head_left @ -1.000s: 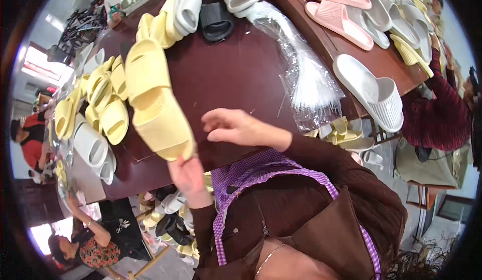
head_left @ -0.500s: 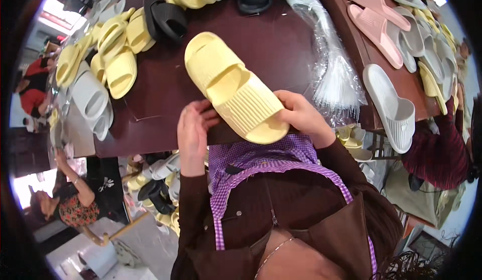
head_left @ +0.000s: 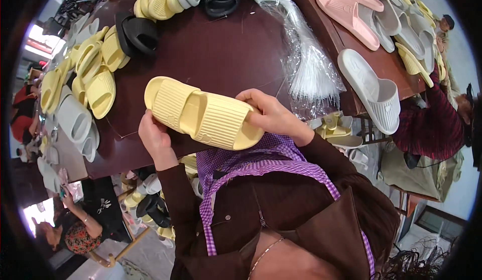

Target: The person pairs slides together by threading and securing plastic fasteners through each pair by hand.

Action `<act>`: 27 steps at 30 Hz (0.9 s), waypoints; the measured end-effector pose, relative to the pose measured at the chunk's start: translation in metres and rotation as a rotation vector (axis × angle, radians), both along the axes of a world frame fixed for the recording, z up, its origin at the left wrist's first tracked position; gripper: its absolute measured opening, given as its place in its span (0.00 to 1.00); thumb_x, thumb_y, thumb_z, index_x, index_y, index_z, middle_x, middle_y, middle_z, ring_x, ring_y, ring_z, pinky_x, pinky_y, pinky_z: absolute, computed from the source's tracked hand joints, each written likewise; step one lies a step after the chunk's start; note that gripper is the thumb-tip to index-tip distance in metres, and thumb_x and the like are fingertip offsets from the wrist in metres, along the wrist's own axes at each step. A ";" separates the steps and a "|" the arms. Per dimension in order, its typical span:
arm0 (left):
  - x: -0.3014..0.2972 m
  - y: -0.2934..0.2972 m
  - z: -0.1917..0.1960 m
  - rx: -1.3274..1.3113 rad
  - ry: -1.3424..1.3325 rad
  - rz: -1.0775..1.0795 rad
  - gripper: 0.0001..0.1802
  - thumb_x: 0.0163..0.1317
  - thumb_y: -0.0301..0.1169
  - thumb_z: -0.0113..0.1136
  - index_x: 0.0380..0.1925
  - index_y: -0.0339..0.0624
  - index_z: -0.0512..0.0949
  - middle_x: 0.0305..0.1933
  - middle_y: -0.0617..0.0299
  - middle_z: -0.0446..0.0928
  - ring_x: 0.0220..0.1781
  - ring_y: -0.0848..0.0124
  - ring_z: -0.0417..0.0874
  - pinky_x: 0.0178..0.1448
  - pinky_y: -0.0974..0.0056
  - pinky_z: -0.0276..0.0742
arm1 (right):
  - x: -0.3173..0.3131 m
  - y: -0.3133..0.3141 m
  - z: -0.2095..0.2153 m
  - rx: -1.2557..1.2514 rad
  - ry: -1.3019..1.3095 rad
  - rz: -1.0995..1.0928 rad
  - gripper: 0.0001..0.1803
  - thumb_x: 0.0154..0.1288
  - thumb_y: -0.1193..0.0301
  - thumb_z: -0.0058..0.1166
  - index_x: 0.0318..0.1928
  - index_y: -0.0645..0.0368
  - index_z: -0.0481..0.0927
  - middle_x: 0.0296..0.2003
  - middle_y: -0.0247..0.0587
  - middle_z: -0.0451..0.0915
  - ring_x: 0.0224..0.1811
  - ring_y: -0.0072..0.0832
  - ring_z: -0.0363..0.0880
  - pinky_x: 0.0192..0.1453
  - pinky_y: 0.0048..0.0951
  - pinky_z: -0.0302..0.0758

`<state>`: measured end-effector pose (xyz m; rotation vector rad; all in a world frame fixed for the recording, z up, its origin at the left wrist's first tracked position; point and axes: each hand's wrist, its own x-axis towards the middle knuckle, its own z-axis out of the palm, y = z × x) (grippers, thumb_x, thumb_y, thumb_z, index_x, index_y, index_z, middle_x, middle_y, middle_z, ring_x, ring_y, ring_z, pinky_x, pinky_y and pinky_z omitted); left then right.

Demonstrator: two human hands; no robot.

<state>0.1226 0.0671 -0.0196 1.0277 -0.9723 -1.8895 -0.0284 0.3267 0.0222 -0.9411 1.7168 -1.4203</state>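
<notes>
A pair of pale yellow slide slippers with ribbed straps, seemingly tucked into each other, is held almost level above the near edge of the table. My left hand grips its left end from below, with the fingers partly hidden behind the sole. At the other end, my right hand is closed on it, thumb near the opening by the strap. Beyond the right hand lies a bundle of clear plastic strands in a transparent bag.
The dark red table carries yellow slippers, grey slippers and black slippers on the left. To the right, pink slippers and a grey slipper lie on another table. A co-worker is at the lower left.
The slippers have turned from a steep slant to nearly level and moved left. My left hand, earlier beside them with fingers loose, now grips their left end. The view has shifted slightly.
</notes>
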 end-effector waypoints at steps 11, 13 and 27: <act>-0.005 -0.010 0.006 -0.117 0.033 -0.069 0.11 0.62 0.30 0.53 0.35 0.31 0.76 0.37 0.59 0.78 0.38 0.70 0.79 0.42 0.65 0.75 | 0.000 0.004 0.015 -0.023 0.085 -0.072 0.18 0.62 0.76 0.49 0.53 0.66 0.71 0.41 0.40 0.80 0.44 0.21 0.77 0.49 0.25 0.74; -0.002 -0.009 0.006 -0.110 0.033 -0.091 0.11 0.62 0.30 0.53 0.35 0.31 0.76 0.37 0.59 0.78 0.38 0.70 0.79 0.42 0.65 0.75 | -0.003 0.005 0.017 -0.007 0.104 -0.088 0.18 0.62 0.76 0.49 0.53 0.66 0.72 0.41 0.41 0.80 0.44 0.22 0.78 0.49 0.25 0.74; 0.011 -0.025 0.025 -0.364 -0.173 -0.211 0.16 0.67 0.35 0.48 0.40 0.31 0.76 0.38 0.58 0.78 0.39 0.72 0.79 0.42 0.67 0.75 | 0.005 -0.003 0.017 -0.199 0.280 0.013 0.21 0.55 0.81 0.47 0.52 0.66 0.71 0.42 0.52 0.80 0.46 0.41 0.81 0.51 0.32 0.76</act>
